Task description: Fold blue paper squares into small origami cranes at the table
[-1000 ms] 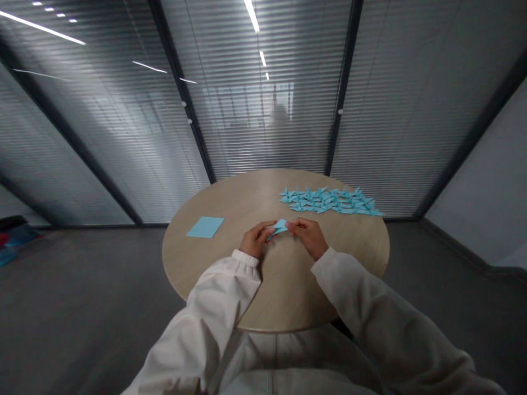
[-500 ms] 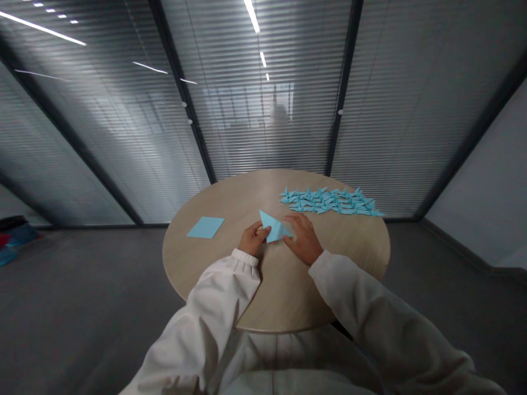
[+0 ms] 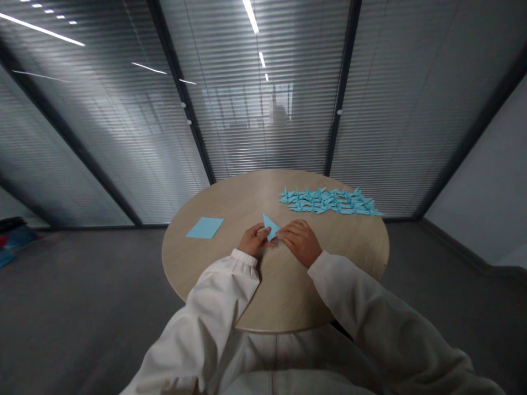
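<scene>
A partly folded piece of light blue origami paper [image 3: 270,226] is held just above the round table, between my two hands. My left hand [image 3: 254,239] pinches its left side between thumb and fingers. On its right edge, the fingers of my right hand [image 3: 302,241] are pressed together and cover part of the paper. One pointed corner sticks up between the hands. Flat on the table to the left lies a blue paper sheet [image 3: 205,227], apart from both hands.
Several folded blue paper cranes [image 3: 329,201] lie in rows at the back right of the round wooden table [image 3: 288,296]. Behind the table stands a glass partition with blinds [image 3: 263,142]. Red and blue items [image 3: 16,237] are on the floor at far left.
My right hand has moved left and closed onto the paper's right side. The right part of the paper, spread out before, is now folded over or covered. My left hand keeps its pinch.
</scene>
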Available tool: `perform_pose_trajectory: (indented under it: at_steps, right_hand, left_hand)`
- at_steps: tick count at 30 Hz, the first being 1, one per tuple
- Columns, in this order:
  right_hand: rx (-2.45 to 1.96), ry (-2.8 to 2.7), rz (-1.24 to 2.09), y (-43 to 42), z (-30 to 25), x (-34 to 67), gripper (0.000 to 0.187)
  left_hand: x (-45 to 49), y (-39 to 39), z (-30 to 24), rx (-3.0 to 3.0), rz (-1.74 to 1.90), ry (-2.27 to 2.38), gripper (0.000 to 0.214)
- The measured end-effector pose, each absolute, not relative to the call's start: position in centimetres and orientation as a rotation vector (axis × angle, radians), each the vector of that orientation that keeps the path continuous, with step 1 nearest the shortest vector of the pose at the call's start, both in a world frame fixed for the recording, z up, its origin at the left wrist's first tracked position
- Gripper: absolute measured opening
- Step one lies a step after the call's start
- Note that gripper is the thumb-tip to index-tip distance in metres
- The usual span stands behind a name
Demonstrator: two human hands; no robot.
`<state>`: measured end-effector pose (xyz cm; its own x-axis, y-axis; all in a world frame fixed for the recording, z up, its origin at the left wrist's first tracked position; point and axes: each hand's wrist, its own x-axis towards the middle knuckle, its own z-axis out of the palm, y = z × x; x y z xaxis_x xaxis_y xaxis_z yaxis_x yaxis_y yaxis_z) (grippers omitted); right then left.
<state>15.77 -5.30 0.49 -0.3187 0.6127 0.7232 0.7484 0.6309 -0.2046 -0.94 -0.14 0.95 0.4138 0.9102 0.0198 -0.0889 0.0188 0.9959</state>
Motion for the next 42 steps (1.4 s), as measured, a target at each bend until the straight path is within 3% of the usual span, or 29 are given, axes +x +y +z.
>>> perform_pose_trajectory:
  at_steps: [6,15,28,33,42]
  right_hand:
    - [-1.060,-1.766,0.099,-5.3,0.5,15.7,0.016]
    - [-1.067,-1.396,0.682,-5.2,1.1,15.9,0.020]
    - [-1.020,-1.210,0.776,-3.9,0.2,16.3,0.024]
    - [-0.934,-1.220,0.959,-4.4,0.5,15.9,0.029]
    - [-0.979,-1.210,0.952,-4.1,0.1,16.3,0.022]
  left_hand:
    - [-0.7,-1.3,1.1,1.165,0.864,0.631,0.051]
    - [-0.9,-1.2,1.4,1.155,0.912,0.584,0.073]
    - [-1.3,0.1,0.2,1.292,0.963,0.669,0.053]
    - [-1.4,0.0,0.6,1.322,0.976,0.723,0.053]
    - [-1.4,0.1,0.7,1.334,0.966,0.727,0.051]
